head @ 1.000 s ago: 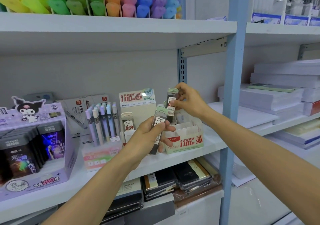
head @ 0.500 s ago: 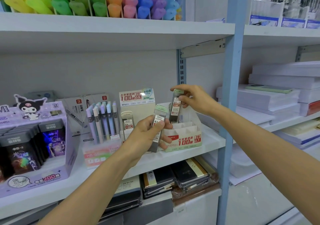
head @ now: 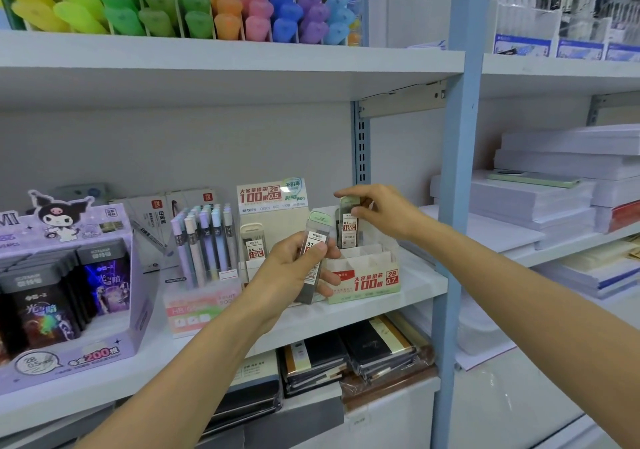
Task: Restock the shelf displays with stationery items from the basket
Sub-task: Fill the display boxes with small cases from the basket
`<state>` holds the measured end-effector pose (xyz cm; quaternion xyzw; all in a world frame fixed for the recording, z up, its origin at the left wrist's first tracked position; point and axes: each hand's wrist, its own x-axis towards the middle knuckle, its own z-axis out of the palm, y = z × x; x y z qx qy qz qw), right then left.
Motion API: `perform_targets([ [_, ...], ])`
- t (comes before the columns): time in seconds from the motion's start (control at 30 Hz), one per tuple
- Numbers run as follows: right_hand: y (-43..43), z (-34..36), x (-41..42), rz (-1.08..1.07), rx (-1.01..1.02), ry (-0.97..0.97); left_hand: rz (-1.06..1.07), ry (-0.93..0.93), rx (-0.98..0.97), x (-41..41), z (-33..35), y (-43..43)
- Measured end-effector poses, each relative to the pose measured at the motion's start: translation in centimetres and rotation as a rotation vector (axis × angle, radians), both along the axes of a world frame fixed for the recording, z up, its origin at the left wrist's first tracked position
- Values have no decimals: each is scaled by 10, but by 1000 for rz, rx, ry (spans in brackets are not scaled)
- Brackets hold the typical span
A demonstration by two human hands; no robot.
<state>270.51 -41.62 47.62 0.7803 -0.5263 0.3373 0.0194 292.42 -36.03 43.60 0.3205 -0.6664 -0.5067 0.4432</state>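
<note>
Filling the shelf (head: pixel 420 284) is the job, and on it stands a white box (head: pixel 363 277) with red numbers. The right hand (head: pixel 384 213) is above the back of the box. It pinches the top of one lead case (head: pixel 348 225), whose bottom end is at the back slots. The left hand (head: pixel 294 268) is just in front of the box, curled round a second lead case (head: pixel 313 258). I think the first case should slide straight down, standing up, before the fingers let go. No basket shows.
</note>
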Motion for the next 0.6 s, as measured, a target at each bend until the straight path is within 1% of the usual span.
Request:
perform_targets([
  [0.07,3,-3,5,-45,-54,-21,11,9,-23,-1,-1,-1],
  [0.1,7,-2,7,-34,-99,-91,19,13,-38,-2,-1,-1],
  [0.13,13,1,9,18,-121,-198,31,15,-52,-3,-1,-1],
  [0.17,20,4,12,117,-91,-323,42,20,-63,-5,0,-1],
  [0.2,27,7,14,240,-11,-431,53,26,-75,-6,1,0],
  [0.23,34,9,17,340,87,-479,64,35,-84,-9,2,1],
  [0.3,43,7,22,437,214,-442,93,49,-97,-15,5,3],
  [0.37,46,5,22,478,231,-440,134,26,-136,-21,7,6],
  [0.43,48,9,13,458,163,-511,201,-51,-268,-25,6,7],
  [0.47,48,13,6,411,101,-559,256,-108,-356,-25,3,6],
  [0.53,47,22,-14,271,-62,-653,358,-232,-556,-22,-4,7],
  [0.6,44,27,-31,123,-187,-642,358,-409,-775,-19,-12,9],
])
